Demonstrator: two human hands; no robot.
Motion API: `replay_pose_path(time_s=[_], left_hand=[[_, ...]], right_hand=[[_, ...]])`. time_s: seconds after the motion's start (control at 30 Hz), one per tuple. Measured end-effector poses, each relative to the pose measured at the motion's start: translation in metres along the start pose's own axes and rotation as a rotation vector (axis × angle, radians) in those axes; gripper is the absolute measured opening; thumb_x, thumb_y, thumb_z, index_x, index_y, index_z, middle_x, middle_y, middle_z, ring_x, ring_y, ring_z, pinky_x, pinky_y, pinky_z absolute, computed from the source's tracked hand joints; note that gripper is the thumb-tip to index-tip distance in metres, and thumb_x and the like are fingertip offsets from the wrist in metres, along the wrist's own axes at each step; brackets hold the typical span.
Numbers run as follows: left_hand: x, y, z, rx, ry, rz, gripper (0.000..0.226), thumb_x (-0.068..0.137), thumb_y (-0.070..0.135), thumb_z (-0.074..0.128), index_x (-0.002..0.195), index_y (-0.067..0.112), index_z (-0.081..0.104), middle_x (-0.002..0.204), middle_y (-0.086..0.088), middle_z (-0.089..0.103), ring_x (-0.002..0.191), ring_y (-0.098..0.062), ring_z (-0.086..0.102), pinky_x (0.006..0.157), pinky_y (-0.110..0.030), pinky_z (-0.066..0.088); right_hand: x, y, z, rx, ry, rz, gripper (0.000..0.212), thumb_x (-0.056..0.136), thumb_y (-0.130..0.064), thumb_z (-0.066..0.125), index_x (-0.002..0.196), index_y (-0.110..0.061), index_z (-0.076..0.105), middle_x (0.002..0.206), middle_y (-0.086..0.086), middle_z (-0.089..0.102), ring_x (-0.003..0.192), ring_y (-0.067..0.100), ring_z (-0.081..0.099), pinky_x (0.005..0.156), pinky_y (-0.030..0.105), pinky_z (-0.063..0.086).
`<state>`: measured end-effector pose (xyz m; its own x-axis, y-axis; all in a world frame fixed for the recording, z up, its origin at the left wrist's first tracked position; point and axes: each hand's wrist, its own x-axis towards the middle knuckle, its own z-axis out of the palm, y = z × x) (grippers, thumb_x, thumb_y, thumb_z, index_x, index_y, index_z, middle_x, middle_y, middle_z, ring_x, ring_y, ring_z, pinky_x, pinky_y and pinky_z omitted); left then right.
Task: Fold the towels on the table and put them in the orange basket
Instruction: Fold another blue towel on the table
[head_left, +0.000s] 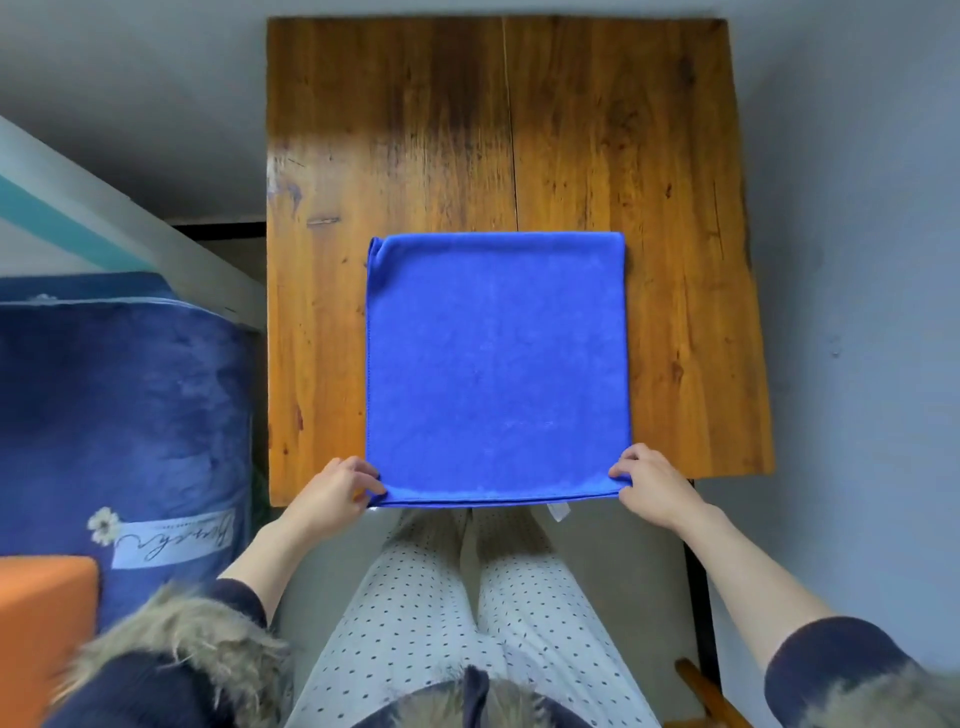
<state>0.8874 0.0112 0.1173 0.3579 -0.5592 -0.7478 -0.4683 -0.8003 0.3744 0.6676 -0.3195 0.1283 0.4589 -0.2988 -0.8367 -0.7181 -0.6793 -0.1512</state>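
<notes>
A blue towel (496, 364) lies flat on the wooden table (675, 234), doubled over into a rough square with its near edge at the table's front. My left hand (340, 486) pinches the near left corner. My right hand (649, 480) pinches the near right corner. A small white tag hangs from the near edge by my right hand. The orange basket (44, 618) shows only as an orange corner at the bottom left, beside my left arm.
A dark blue plush bundle (124, 415) with a white label sits left of the table, with a white and teal frame (78, 208) behind it. The floor is grey. My legs in dotted trousers are under the table's front edge.
</notes>
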Motion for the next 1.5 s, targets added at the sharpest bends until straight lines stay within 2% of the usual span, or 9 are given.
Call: replay_pose_path(time_s=[0.13,0.27,0.53,0.73,0.9,1.07,1.23,1.37,1.5], left_hand=[[0.014,0.005,-0.012,-0.078,0.101,-0.021,0.029,0.093,0.008,0.047,0.111,0.019,0.067,0.116,-0.001,0.055,0.113,-0.017,0.045,0.095,-0.025,0.036],[0.044,0.012,-0.052,-0.229,0.335,-0.049,0.027,0.091,0.004,0.047,0.109,0.012,0.066,0.111,-0.007,0.061,0.105,-0.022,0.055,0.091,-0.031,0.042],[0.127,0.024,-0.149,-0.453,0.781,-0.161,0.024,0.094,0.023,0.049,0.106,0.008,0.064,0.105,-0.01,0.066,0.093,-0.019,0.056,0.077,-0.026,0.037],[0.176,0.025,-0.18,-0.51,0.713,-0.293,0.042,0.089,0.048,0.052,0.091,0.008,0.066,0.093,-0.011,0.067,0.094,-0.027,0.058,0.072,-0.028,0.037],[0.194,0.022,-0.185,-0.588,0.726,-0.346,0.029,0.085,0.04,0.057,0.07,0.016,0.063,0.075,-0.008,0.063,0.092,-0.03,0.061,0.069,-0.031,0.039],[0.193,0.013,-0.186,-0.638,0.773,-0.358,0.024,0.09,0.037,0.054,0.086,0.016,0.064,0.093,-0.007,0.067,0.098,-0.028,0.06,0.088,-0.039,0.047],[0.171,0.014,-0.164,-0.503,0.883,-0.218,0.025,0.092,0.031,0.051,0.107,0.012,0.056,0.103,-0.009,0.057,0.098,-0.025,0.053,0.088,-0.042,0.044],[0.132,0.027,-0.108,-0.529,0.798,-0.133,0.024,0.093,0.022,0.052,0.112,0.008,0.052,0.097,-0.007,0.051,0.094,-0.026,0.05,0.084,-0.04,0.043],[0.089,0.027,-0.046,-0.517,0.723,-0.209,0.03,0.091,0.017,0.057,0.118,0.006,0.05,0.105,-0.011,0.05,0.1,-0.027,0.048,0.089,-0.039,0.042]], right_hand=[[0.007,-0.017,-0.009,-0.007,0.173,0.026,0.032,0.093,-0.016,0.041,0.119,-0.018,0.06,0.128,-0.001,0.049,0.122,0.017,0.041,0.095,0.034,0.031],[0.031,-0.052,-0.037,0.044,0.391,-0.086,0.034,0.095,-0.019,0.043,0.128,-0.015,0.052,0.132,0.002,0.049,0.126,0.02,0.04,0.098,0.035,0.032],[0.111,-0.143,-0.093,-0.049,0.508,-0.149,0.062,0.097,-0.041,0.04,0.15,-0.025,0.013,0.159,0.001,0.0,0.146,0.021,-0.006,0.116,0.048,0.002],[0.155,-0.168,-0.091,-0.086,0.612,-0.116,0.066,0.095,-0.05,0.035,0.15,-0.026,0.006,0.159,0.001,-0.008,0.145,0.022,-0.01,0.113,0.055,-0.005],[0.166,-0.162,-0.075,-0.144,0.68,-0.094,0.066,0.094,-0.052,0.029,0.15,-0.026,0.006,0.159,0.001,-0.005,0.146,0.022,-0.008,0.113,0.054,-0.009],[0.167,-0.161,-0.074,-0.147,0.687,-0.09,0.065,0.094,-0.053,0.028,0.15,-0.026,0.006,0.159,0.001,-0.003,0.146,0.023,-0.007,0.113,0.054,-0.009],[0.156,-0.157,-0.079,-0.068,0.656,-0.145,0.063,0.096,-0.046,0.034,0.15,-0.023,0.011,0.159,0.002,-0.003,0.146,0.02,-0.007,0.113,0.048,-0.011],[0.127,-0.144,-0.065,0.041,0.631,-0.154,0.055,0.099,-0.033,0.037,0.149,-0.018,0.019,0.159,0.003,0.003,0.146,0.017,-0.002,0.117,0.044,-0.004],[0.087,-0.118,-0.031,0.034,0.549,-0.126,0.056,0.098,-0.026,0.04,0.149,-0.017,0.019,0.159,0.004,0.001,0.146,0.019,-0.004,0.119,0.041,0.0]])
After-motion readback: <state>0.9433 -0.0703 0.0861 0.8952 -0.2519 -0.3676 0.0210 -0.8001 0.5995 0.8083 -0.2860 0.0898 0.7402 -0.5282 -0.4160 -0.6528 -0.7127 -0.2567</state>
